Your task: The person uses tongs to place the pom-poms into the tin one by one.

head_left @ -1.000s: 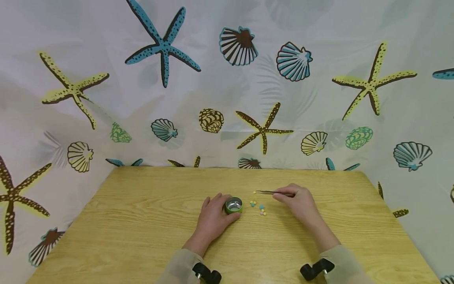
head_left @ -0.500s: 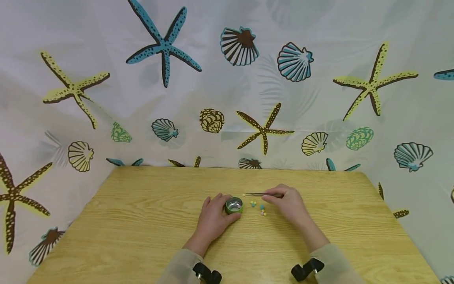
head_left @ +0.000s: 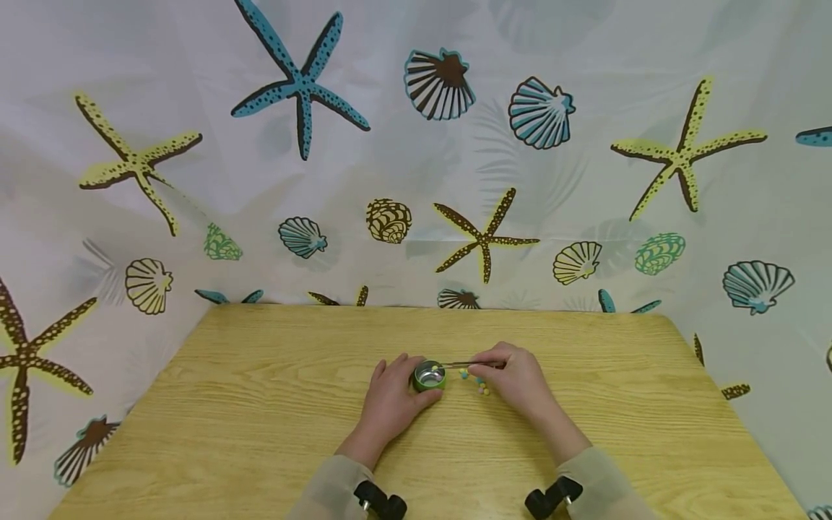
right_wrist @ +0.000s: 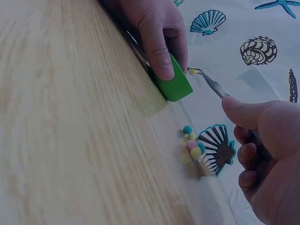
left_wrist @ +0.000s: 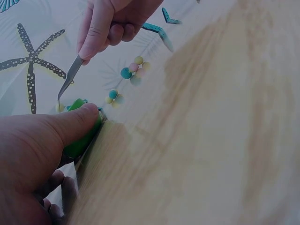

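My left hand (head_left: 390,399) grips a small round green tin (right_wrist: 177,88) that stands on the table, thumb on its near side and fingers around the far side. Its shiny metal inside faces up in the head view. With my right hand (head_left: 517,381) I pinch a pair of bent-tipped metal tweezers (right_wrist: 216,87). A yellow bead (right_wrist: 192,71) is caught at the tweezers' tip, over the tin's opening. Between the hands lie several loose beads, among them a blue bead (right_wrist: 187,129), a pink bead (right_wrist: 191,145) and a yellow one (right_wrist: 195,152). The right fingers partly cover this group in the head view.
The wooden table (head_left: 273,419) stretches out on both sides of the hands. A pale cloth (head_left: 364,159) printed with starfish and shells hangs behind and at both sides. Each sleeve carries a black wrist mount, such as the right mount (head_left: 552,498).
My right hand has moved left with the tweezers, bringing the yellow bead from beyond the loose beads to above the tin. The left hand and the tin have stayed put.
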Action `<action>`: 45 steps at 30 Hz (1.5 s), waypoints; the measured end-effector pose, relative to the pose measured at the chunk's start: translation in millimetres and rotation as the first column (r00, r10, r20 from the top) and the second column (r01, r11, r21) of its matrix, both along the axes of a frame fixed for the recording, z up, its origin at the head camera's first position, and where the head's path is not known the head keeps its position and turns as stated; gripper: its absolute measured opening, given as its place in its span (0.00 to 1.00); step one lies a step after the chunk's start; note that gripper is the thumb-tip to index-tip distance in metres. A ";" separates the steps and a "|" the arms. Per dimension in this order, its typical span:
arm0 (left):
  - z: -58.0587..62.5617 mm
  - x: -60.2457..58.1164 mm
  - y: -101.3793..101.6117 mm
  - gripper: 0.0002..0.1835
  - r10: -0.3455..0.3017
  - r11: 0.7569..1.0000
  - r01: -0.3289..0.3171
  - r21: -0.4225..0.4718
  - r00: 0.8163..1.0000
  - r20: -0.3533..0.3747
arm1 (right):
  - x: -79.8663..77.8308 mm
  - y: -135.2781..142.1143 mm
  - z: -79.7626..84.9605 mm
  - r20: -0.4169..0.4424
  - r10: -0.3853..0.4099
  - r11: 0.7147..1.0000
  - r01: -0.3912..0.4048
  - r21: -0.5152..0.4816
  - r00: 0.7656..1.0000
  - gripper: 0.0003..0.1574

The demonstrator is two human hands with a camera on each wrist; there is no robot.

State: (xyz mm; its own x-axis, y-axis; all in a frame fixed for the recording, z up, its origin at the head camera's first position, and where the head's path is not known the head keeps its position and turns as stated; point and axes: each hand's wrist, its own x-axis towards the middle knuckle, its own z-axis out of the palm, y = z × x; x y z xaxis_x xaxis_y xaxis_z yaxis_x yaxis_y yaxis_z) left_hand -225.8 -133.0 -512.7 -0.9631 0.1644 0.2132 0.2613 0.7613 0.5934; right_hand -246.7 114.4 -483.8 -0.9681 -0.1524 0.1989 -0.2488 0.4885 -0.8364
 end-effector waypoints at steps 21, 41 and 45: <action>-2.0 -1.0 -0.7 0.36 -0.006 1.000 0.006 0.007 1.000 -0.018 | 0.6 5.6 1.9 0.009 -0.006 0.999 0.006 -0.033 1.000 0.05; -1.4 -0.7 -1.0 0.36 -0.007 1.000 0.007 0.005 1.000 -0.019 | -5.5 39.9 1.6 0.060 -0.068 0.996 0.071 -0.052 0.996 0.09; -0.5 -0.1 -0.6 0.36 -0.005 1.000 0.005 0.006 1.000 -0.015 | -7.2 45.0 -1.3 0.052 -0.071 0.997 0.071 -0.011 0.996 0.09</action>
